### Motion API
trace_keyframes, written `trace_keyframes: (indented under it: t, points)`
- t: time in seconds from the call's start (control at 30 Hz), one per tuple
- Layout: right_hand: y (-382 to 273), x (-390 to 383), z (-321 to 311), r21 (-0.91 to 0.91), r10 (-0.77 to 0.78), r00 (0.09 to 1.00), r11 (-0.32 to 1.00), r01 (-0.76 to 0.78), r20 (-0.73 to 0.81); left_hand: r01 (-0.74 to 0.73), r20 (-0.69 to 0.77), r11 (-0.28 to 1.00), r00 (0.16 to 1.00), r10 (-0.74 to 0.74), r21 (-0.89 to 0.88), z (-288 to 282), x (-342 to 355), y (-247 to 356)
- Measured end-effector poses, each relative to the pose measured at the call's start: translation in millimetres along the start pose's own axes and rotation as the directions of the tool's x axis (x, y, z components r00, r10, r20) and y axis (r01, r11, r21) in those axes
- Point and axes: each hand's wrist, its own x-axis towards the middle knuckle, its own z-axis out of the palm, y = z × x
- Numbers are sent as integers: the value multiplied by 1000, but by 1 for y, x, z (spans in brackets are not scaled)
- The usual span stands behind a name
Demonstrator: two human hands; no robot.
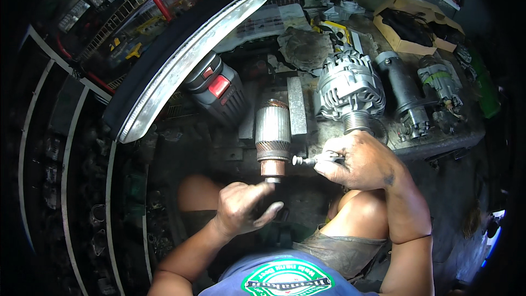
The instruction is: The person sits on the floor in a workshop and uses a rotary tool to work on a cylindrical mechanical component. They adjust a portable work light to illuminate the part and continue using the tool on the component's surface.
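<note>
A motor armature (273, 126) stands in the middle, its shaft end toward me, with a ribbed steel body and a copper commutator (272, 168) at the near end. My left hand (244, 205) is at the tip of that shaft; its index finger reaches the tip, its thumb is stretched apart and the other fingers are curled. It grips nothing. Just right of the commutator, my right hand (361, 161) pinches a small silvery metal tool (307, 160) with a round knobbed end pointing left. Fingers hide part of the tool, and its exact kind is unclear.
Metal bars (296, 105) flank the armature. An alternator (352, 85), a dark cylindrical starter motor (402, 90) and another motor unit (440, 82) stand on the bench at right. A cardboard box (392, 30) is behind them. At left are a black-and-red tool battery (219, 87) and a large metal-edged panel (181, 66).
</note>
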Motion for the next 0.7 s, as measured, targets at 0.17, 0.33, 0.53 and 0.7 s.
trace_keyframes:
  t: [0.17,0.33,0.53,0.7]
  points:
    - [2,-4,3,14,8,999,1000,-7,-52,-100,19,995,995,100,-14,-3,5,-10]
    - [7,0,11,7,-89,996,996,89,22,418,385,826,882,-271,-378,17,-18,10]
    - [7,8,27,-13,-129,989,991,130,67,646,651,-153,668,-361,-748,78,-21,12]
    - [0,16,34,146,-35,986,989,11,161,606,635,-193,712,-300,-771,95,-15,6]
